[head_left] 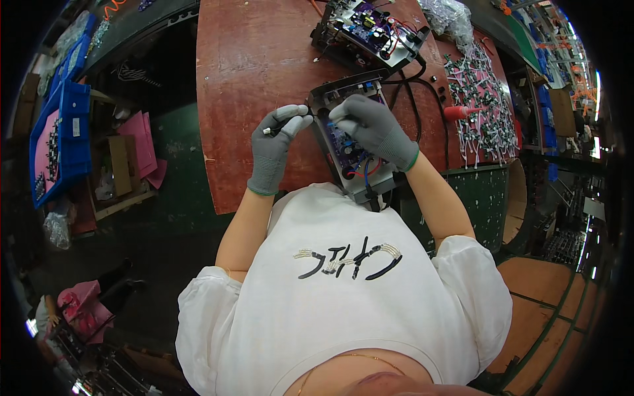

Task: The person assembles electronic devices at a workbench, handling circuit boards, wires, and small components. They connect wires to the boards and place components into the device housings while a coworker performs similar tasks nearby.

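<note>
Both my hands wear grey gloves with pale fingertips. My left hand (276, 144) is closed in a pinch at the left edge of an opened electronic device (347, 157). A short dark lead with a white end (267, 131) sticks out of its fingers. Over the device's upper part, my right hand (378, 132) is closed with its fingers curled; whatever it grips there is hidden. The device lies tilted on the table against my shirt, showing a circuit board with blue parts and red and blue wires.
A second opened device (370, 30) lies farther back on the red-brown table (251, 72). Black cables (417, 109) run along the right, near a red bottle (454, 113) and a heap of small wired parts (481, 99). Blue bins (72, 132) stand at far left.
</note>
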{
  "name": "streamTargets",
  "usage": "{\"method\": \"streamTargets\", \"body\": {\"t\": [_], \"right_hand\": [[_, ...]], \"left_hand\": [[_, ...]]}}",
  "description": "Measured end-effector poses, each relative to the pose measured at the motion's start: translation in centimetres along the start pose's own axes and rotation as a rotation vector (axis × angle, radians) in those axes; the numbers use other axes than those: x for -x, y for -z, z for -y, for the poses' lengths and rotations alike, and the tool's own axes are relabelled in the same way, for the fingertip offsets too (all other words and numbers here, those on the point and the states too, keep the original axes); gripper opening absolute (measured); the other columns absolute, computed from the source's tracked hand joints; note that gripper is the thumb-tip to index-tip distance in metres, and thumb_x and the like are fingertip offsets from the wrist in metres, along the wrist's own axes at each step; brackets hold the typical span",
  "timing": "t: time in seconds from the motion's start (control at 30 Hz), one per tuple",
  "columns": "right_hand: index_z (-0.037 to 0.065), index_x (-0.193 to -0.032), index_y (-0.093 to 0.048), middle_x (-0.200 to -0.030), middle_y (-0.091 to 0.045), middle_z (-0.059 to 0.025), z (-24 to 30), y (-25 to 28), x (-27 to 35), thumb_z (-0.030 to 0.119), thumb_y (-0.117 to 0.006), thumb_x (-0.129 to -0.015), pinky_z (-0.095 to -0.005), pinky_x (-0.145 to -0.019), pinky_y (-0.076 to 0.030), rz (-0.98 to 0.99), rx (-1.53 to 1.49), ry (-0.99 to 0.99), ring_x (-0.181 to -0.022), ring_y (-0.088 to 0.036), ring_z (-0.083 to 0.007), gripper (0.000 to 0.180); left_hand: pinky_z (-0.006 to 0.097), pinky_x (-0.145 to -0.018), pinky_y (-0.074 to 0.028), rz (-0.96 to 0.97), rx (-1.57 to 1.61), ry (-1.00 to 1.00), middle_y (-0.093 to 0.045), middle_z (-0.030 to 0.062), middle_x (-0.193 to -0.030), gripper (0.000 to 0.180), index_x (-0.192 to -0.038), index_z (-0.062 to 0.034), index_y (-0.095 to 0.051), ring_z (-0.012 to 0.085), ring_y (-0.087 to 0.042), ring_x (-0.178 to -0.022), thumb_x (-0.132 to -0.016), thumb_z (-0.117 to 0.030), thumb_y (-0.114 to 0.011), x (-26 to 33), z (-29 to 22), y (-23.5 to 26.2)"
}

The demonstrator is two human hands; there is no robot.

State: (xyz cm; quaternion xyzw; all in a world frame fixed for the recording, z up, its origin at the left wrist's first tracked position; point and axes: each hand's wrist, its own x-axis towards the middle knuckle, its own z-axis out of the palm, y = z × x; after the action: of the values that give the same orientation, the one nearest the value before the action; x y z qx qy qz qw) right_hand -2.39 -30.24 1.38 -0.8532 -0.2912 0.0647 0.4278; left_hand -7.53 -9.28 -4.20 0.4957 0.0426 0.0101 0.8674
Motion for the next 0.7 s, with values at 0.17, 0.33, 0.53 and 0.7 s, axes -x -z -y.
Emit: {"method": "streamTargets", "body": {"t": [0.17, 0.33, 0.53, 0.7], "right_hand": [[0.0, -0.099, -0.068, -0.097, -0.07, -0.0076, 0.3, 1.5, 1.0, 0.009, -0.065, -0.09, -0.0288, -0.083, -0.052, -0.026, -0.305, -0.319, -0.091, -0.065, -0.0141, 0.014], [0.005, -0.099, -0.071, -0.095, -0.068, -0.0083, 1.3, 1.9, 1.6, 0.012, -0.068, -0.087, -0.0324, -0.078, -0.052, 0.027, -0.077, -0.232, -0.085, -0.066, -0.0215, 0.015], [0.008, -0.103, -0.071, -0.093, -0.063, -0.0093, 3.8, 0.9, -0.1, 0.012, -0.07, -0.084, -0.0354, -0.075, -0.051, -0.232, 0.052, 0.046, -0.086, -0.063, -0.0266, 0.019], [0.007, -0.1, -0.072, -0.091, -0.062, -0.0079, 3.9, 1.1, -0.8, 0.016, -0.068, -0.086, -0.0336, -0.076, -0.051, -0.191, -0.101, -0.194, -0.088, -0.063, -0.0216, 0.017]], "left_hand": [[0.035, -0.097, -0.054, 0.033, -0.094, 0.049, -0.066, 0.0158, -0.117, 0.024, -0.119, 0.004, -0.061, 0.0254, -0.067, -0.105, -0.095, 0.0, -0.058, 0.3, -0.9, 0.0], [0.037, -0.096, -0.054, 0.082, -0.04, 0.037, -0.066, 0.0172, -0.116, 0.039, -0.132, 0.0039, -0.053, 0.0267, -0.067, -0.104, -0.094, -0.001, -0.059, 0.3, -1.0, -0.7], [0.03, -0.087, -0.055, 0.158, -0.291, -0.026, -0.071, 0.0148, -0.108, 0.071, -0.15, -0.0011, -0.032, 0.0176, -0.069, -0.097, -0.088, 0.001, -0.066, -1.3, -0.7, -2.6], [0.028, -0.08, -0.055, 0.215, -0.556, -0.094, -0.073, 0.0106, -0.101, 0.077, -0.152, -0.0059, -0.03, 0.0125, -0.068, -0.09, -0.086, -0.003, -0.07, -1.3, -0.7, -4.2]]}}
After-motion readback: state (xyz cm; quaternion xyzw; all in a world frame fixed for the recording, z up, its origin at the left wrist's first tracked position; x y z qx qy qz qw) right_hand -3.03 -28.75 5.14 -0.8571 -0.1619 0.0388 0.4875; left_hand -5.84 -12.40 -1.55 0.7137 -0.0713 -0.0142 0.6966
